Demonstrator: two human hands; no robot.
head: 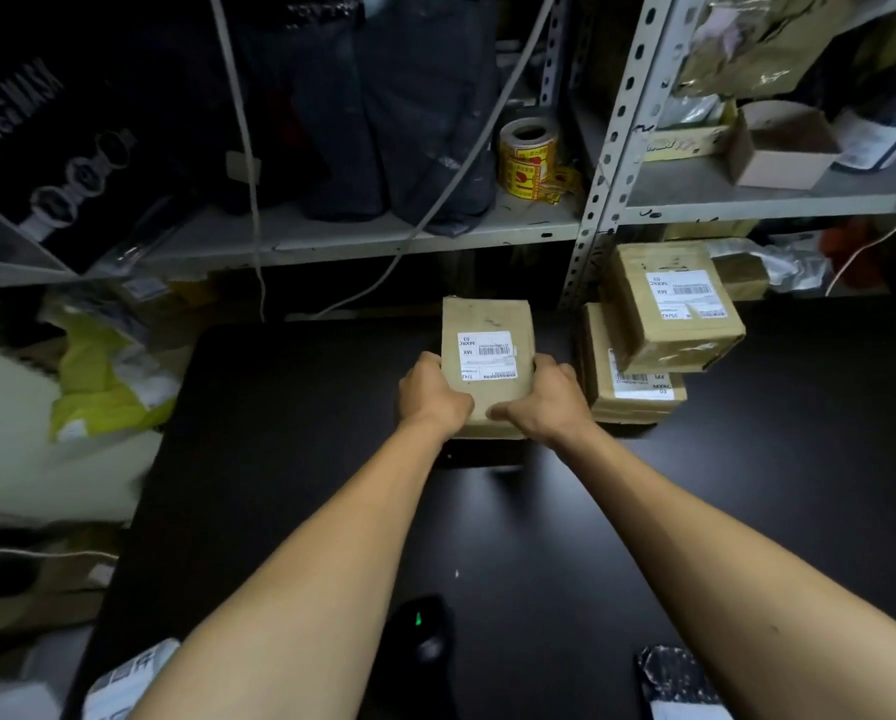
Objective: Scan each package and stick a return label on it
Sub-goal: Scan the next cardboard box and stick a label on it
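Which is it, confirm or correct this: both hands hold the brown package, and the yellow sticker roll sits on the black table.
Wrong place. In the head view the yellow sticker roll sits on the grey shelf, not the black table. Both hands, left hand and right hand, do hold the brown package.

Both the left hand (432, 389) and the right hand (543, 394) gripped a flat brown cardboard package (487, 358) with a white barcode label (488, 356) over the black table (290, 439), beside two stacked brown parcels (653, 330).
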